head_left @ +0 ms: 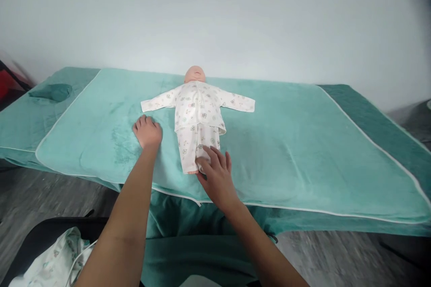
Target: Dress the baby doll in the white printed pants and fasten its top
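A baby doll (194, 73) lies on its back in the middle of the bed, with its head toward the wall. It wears a white printed long-sleeved top (198, 105), the sleeves spread out to both sides. Matching white trousers (187, 149) cover its legs. My right hand (217, 177) rests over the lower trouser leg on the right, fingers apart and touching the cloth near the hem. Left of the doll, my left hand (148, 132) lies palm down on the turquoise cover (286, 143), below the sleeve end, its fingers slightly bent and holding nothing.
A white wall (215, 18) stands behind the bed. At the left end, the bed covering has a face hole (52, 93). White printed cloth (55, 258) lies on a black chair (43, 228) at lower left. Grey floor (319, 255) shows below the bed's front edge.
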A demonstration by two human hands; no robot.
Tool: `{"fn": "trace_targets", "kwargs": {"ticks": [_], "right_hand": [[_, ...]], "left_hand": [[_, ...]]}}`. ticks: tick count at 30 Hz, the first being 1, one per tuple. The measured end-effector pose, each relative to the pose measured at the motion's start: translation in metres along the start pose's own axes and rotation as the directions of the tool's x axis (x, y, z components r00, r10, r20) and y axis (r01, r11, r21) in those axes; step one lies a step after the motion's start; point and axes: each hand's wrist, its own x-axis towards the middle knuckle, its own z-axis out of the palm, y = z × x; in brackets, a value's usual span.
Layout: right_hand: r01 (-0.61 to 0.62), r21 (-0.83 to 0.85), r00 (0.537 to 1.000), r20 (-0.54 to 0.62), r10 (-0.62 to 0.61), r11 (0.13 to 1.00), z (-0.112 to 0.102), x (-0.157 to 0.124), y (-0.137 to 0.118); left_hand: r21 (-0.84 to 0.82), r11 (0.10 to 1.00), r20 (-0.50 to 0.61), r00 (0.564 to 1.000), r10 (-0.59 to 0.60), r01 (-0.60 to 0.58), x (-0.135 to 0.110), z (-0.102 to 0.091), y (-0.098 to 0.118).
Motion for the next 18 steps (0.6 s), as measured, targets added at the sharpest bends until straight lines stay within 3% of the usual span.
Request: {"fn": "trace_targets", "kwargs": {"ticks": [4, 8, 14, 18], "right_hand": [[0.021, 0.027, 1.000, -0.024, -0.020, 0.999, 0.008, 0.012, 0.007], [0.035, 0.129, 0.993, -0.116, -0.020, 0.991, 0.003, 0.017, 0.003], [0.086, 0.247, 0.974, -0.226, -0.029, 0.965, -0.002, -0.001, -0.013], [0.041, 0.230, 0.978, -0.208, 0.007, 0.972, 0.004, -0.015, -0.012]], "left_hand": [[0.009, 1.000, -0.007, 1.000, 0.001, -0.001, 0.000, 0.000, 0.000], [0.012, 1.000, -0.010, 1.000, -0.006, 0.006, 0.001, 0.001, 0.000], [0.019, 1.000, 0.000, 1.000, -0.013, 0.013, 0.001, 0.000, 0.001], [0.024, 0.999, 0.009, 1.000, -0.022, 0.022, 0.001, -0.001, 0.002]]}}
